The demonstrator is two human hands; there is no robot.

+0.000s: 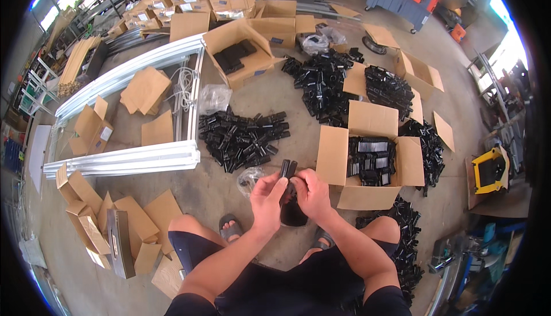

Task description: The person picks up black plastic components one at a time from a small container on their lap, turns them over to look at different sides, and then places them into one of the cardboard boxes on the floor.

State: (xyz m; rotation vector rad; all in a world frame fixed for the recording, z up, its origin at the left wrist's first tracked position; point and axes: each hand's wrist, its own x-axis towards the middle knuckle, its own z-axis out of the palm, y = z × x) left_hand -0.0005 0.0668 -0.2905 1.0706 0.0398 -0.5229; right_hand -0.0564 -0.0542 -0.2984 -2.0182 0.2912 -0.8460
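Observation:
My left hand (267, 199) is closed around a short black profiled part (288, 168), which points up and away from me. My right hand (310, 194) pinches at the near side of the same part, its fingertips close to my left thumb. A dark object (294, 213) shows below my hands, partly hidden by them. Ahead to the left lies a loose pile of similar black parts (244, 140). To the right stands an open cardboard box (373, 119) with black parts stacked in rows inside.
More black parts (318, 84) are heaped farther ahead, and others (404, 224) lie beside my right leg. A white metal frame (132, 158) rests on the floor at left. Flattened cardboard (135, 224) lies nearer. Another open box (247, 29) stands at the back.

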